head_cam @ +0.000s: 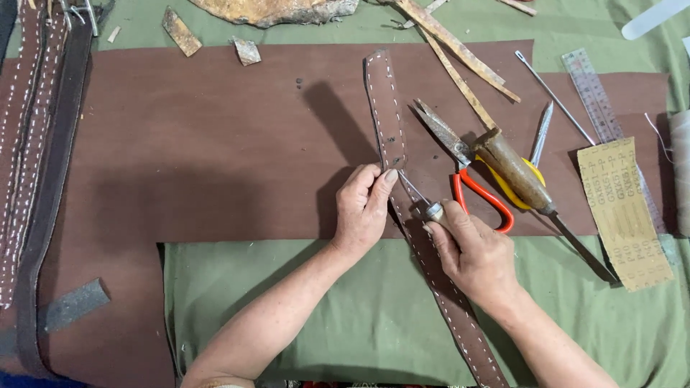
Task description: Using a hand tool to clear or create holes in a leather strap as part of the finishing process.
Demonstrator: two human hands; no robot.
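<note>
Left hand [361, 208] pinches stitched strap [388, 115]; right hand [471, 251] grips awl [420, 201] against it.

We see open brown leather sheet [201, 144] left of strap [388, 122]: free passage there. Right of strap crowded: scissors [467, 172], wooden-handled tool [514, 172], metal rod [553, 97], ruler [596, 100], sandpaper [624, 212] lie close together, some overlapping. Our left hand [361, 208] and right hand [474, 251] flank strap. Far left edge blocked by stitched straps [29, 144]. Green cloth [323, 309] between our forearms open.
</note>
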